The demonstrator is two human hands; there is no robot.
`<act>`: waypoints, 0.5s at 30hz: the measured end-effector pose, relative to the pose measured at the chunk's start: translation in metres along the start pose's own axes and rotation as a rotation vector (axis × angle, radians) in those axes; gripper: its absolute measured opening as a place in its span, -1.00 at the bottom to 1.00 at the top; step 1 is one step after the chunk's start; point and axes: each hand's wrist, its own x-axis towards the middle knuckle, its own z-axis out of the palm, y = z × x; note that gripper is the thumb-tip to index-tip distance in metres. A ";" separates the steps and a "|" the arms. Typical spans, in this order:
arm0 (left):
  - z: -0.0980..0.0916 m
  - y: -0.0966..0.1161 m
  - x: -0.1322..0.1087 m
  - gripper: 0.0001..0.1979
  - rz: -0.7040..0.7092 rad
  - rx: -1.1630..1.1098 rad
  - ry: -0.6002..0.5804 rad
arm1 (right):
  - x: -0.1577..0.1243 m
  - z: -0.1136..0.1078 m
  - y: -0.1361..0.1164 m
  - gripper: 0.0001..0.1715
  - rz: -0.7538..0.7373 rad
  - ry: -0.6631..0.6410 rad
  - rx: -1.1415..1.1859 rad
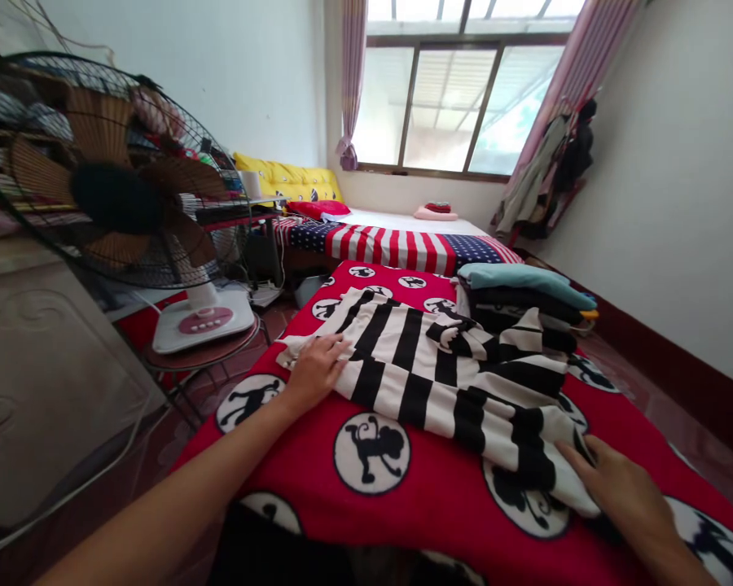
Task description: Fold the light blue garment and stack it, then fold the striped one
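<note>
A black-and-white striped shirt (406,334) lies spread on the red blanket (440,496), one side folded over along its near edge. On the shirt's left end rests my left hand (318,370), its fingers stretched over the cloth. My right hand (623,480) is closed at the near right corner, with the shirt's striped fabric between thumb and fingers. Bunched cloth, perhaps the collar, sits at the shirt's far side. Just beyond it stands a stack of folded clothes (519,281), light blue on top and dark below.
To the left, a standing fan (119,199) has its white base (204,321) on a round stool. Behind the blanket is a bed with a stars-and-stripes cover (391,247). Hanging clothes (546,167) are by the right wall. A window (452,106) is at the back.
</note>
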 end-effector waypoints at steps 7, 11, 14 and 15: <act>-0.020 -0.075 0.022 -0.37 -0.187 0.034 -0.229 | -0.005 -0.026 -0.091 -0.57 -0.490 0.361 -0.020; -0.021 -0.069 0.035 -0.58 -0.099 0.056 -0.273 | 0.011 -0.004 -0.133 -0.61 -0.680 0.151 0.006; -0.026 -0.060 0.048 -0.76 -0.043 0.075 -0.248 | 0.023 0.001 -0.142 -0.79 -0.625 0.082 -0.015; -0.028 -0.058 0.053 -0.78 -0.034 0.079 -0.219 | 0.025 0.000 -0.141 -0.86 -0.615 0.078 -0.021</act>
